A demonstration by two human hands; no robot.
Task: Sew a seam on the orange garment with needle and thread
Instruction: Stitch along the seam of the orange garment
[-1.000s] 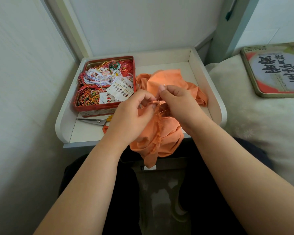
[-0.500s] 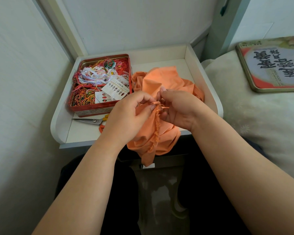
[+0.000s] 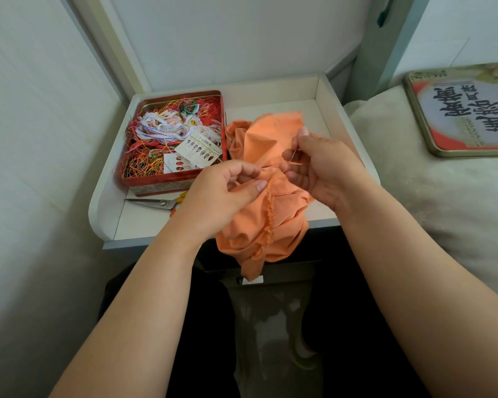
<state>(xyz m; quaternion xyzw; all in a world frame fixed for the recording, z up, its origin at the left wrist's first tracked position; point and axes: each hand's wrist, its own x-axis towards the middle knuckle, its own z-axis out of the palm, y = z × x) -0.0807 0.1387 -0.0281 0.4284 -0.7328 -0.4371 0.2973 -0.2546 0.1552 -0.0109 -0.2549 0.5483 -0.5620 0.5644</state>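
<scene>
The orange garment (image 3: 259,222) lies bunched on the white tray table (image 3: 331,116) and hangs over its front edge, a rough stitched seam running down its middle. My left hand (image 3: 222,191) pinches the fabric at the top of that seam between thumb and fingers. Just to the right, my right hand (image 3: 319,168) pinches a thin needle (image 3: 292,156) trailing orange thread, held a little above the cloth with its fingers curled.
A red tin (image 3: 173,142) full of tangled coloured threads and needle cards sits on the tray's left. Scissors (image 3: 156,203) lie in front of it. A tin lid (image 3: 466,110) rests on the pale bedding to the right. Walls close in left and behind.
My right hand has lifted away from the seam, up and to the right, drawing the needle and thread out. My left hand keeps its pinch on the fabric.
</scene>
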